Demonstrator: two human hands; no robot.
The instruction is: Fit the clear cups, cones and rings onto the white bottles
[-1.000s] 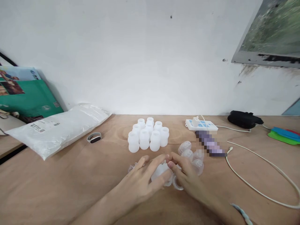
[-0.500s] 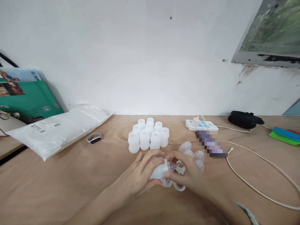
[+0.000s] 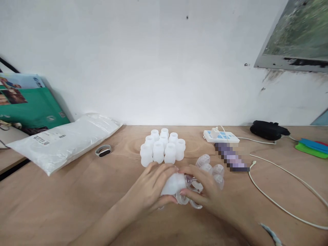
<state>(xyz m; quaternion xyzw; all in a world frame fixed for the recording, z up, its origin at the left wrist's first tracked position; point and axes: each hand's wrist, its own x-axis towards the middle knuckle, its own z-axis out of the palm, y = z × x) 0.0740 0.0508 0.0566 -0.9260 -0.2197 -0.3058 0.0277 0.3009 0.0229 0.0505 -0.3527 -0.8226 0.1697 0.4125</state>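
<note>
A translucent white baby bottle (image 3: 174, 183) lies sideways between my hands. My left hand (image 3: 151, 188) wraps round its body, thumb below and fingers over the top. At the bottle's right end is a clear pinkish nipple (image 3: 189, 180). My right hand (image 3: 205, 186) curls round this end, with its thumb and index finger at the nipple and collar; part of the grip is hidden. Clear rings (image 3: 196, 204) lie under and beside the right hand. Just beyond it sit several clear domed caps (image 3: 203, 160). Several white bottle bodies (image 3: 158, 152) stand upright, grouped behind my left hand.
A white plastic package (image 3: 69, 140) and a fitness band (image 3: 103, 151) lie on the left. To the right are a power strip (image 3: 220, 136), a blurred purple item (image 3: 232, 159), a white cable (image 3: 276, 208) and a black case (image 3: 268, 130). A wall (image 3: 164, 68) closes the back.
The bottle has turned slightly and shifted a little left in my hands, and less of the nipple shows. My right fingers have closed in nearer the bottle's end.
</note>
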